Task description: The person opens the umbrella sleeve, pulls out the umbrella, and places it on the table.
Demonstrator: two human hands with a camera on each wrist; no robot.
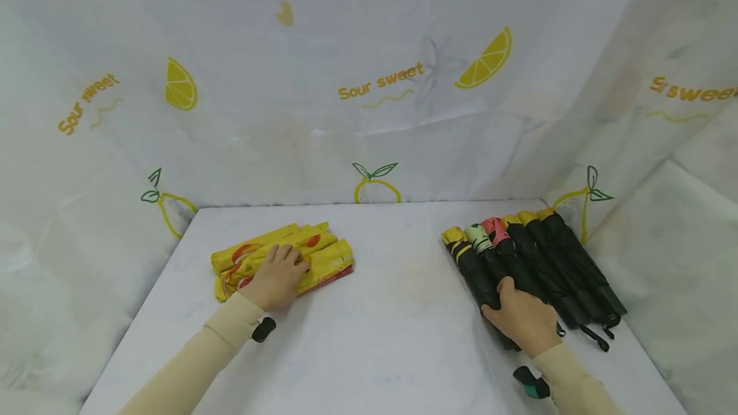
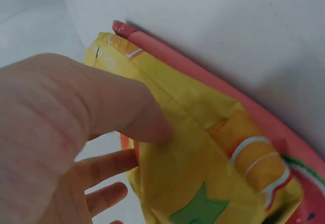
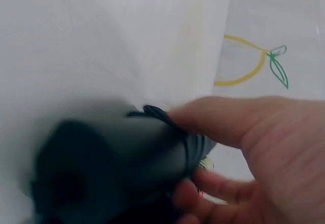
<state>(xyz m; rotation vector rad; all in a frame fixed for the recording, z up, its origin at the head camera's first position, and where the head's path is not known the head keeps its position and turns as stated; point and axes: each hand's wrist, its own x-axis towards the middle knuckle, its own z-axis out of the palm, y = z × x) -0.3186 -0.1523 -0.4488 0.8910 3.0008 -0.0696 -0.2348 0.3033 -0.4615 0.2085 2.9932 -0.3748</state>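
Note:
At the left of the table, my left hand [image 1: 279,280] lies over a pile of flat yellow printed fabric sleeves [image 1: 331,258]. In the left wrist view its thumb presses on top of one yellow sleeve [image 2: 175,92], with fingers behind the far edge. A red sleeve [image 2: 203,76] with a watermelon print lies under it. Over on the right, my right hand [image 1: 521,319] grips the leftmost black folded umbrella [image 1: 474,274], which has a yellow end. The right wrist view shows thumb and fingers around the dark umbrella [image 3: 157,148], near a thin strap.
Several more black folded umbrellas [image 1: 571,261] lie side by side to the right, with green, pink and yellow ends and wrist loops toward me. A white table [image 1: 398,312] lies under everything. White lemon-print cloth [image 1: 259,114] hangs behind it and at both sides.

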